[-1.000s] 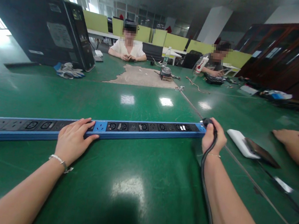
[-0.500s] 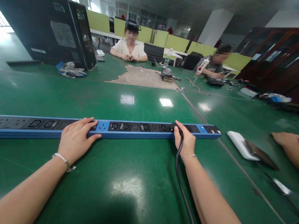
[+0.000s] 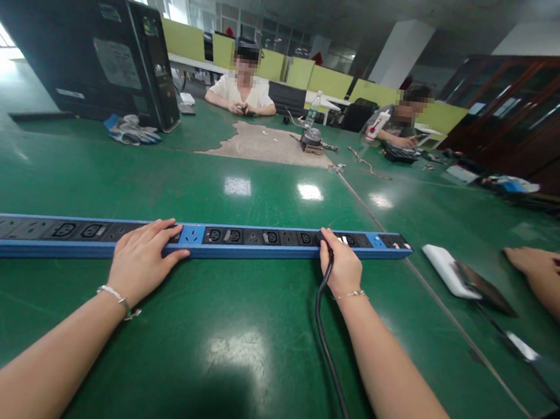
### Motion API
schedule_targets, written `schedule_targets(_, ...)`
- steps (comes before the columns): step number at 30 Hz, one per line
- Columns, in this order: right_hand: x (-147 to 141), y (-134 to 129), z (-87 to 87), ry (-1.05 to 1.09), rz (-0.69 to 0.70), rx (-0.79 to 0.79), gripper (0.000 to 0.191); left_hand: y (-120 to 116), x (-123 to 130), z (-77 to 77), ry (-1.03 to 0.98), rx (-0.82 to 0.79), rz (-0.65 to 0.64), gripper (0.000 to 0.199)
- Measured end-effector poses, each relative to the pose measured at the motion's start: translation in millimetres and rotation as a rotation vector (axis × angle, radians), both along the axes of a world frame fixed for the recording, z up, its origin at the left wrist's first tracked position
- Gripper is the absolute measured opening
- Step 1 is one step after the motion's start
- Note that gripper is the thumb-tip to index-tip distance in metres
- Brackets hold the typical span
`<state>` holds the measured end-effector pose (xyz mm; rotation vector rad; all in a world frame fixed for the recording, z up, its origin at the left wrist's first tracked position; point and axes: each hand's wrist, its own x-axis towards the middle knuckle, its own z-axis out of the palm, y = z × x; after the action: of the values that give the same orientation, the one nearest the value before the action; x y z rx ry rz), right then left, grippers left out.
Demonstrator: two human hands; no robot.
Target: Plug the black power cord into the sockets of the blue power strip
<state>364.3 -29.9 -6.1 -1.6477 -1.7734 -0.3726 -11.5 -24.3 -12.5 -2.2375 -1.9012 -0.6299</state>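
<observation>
A long blue power strip (image 3: 248, 251) with a row of black sockets and some blue ones lies across the green table (image 3: 184, 359). My left hand (image 3: 144, 254) grips it left of the middle, fingers over the top and thumb along the near side. Toward the strip's right end, my right hand (image 3: 341, 264) pinches a black power plug (image 3: 320, 239) against the socket face. The fingers hide how far the plug sits in the socket. From it a black cord (image 3: 331, 355) hangs down toward the near edge of the view.
A black computer case (image 3: 71, 47) stands at the far left, with gloves (image 3: 132, 131) beside it. White power bank-like box (image 3: 446, 272) and dark phone-like slab (image 3: 489, 290) lie right, near another person's hands (image 3: 537, 264). Two people sit across the table.
My right hand has shifted slightly left and turned, with the plug now lower against the strip. The cord has swung left. My left hand stays in place.
</observation>
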Motion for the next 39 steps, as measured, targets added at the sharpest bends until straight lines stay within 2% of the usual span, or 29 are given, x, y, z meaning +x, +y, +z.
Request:
schedule_targets(5,0,1,0.2,0.138,0.000,0.030,0.033,0,0,-0.8,0.005,0.013,0.000,0.049)
schedule_targets(8,-6,-2,8.8,0.232,-0.065,0.140,0.035,0,1,-1.4,0.004,0.021,-0.005,0.048)
schedule_targets(10,-19,-4,15.1,0.301,-0.090,0.208,0.037,1,1,-2.3,-0.005,0.028,-0.008,0.047)
schedule_targets(11,-30,-5,17.2,0.327,-0.061,0.212,0.037,1,0,-2.9,-0.011,0.031,-0.009,0.047)
schedule_targets(13,-56,-6,18.4,0.328,0.100,0.114,0.035,2,0,-3.9,-0.023,0.035,-0.013,0.047)
schedule_targets(15,-84,-4,16.5,0.356,0.202,0.049,0.033,3,0,-4.6,-0.033,0.041,-0.017,0.047)
schedule_targets(18,-115,2,13.2,0.376,0.254,0.019,0.032,2,0,-4.8,-0.048,0.055,-0.023,0.046)
schedule_targets(22,-132,7,12.6,0.330,0.218,-0.007,0.032,2,1,-5.2,-0.060,0.084,-0.031,0.044)
schedule_targets(33,-144,4,5.0,0.064,0.121,0.022,0.033,3,1,-6.8,-0.093,0.126,-0.060,0.043)
schedule_targets(39,-147,5,9.8,-0.028,0.105,-0.001,0.033,2,2,-4.7,-0.083,0.107,-0.048,0.044)
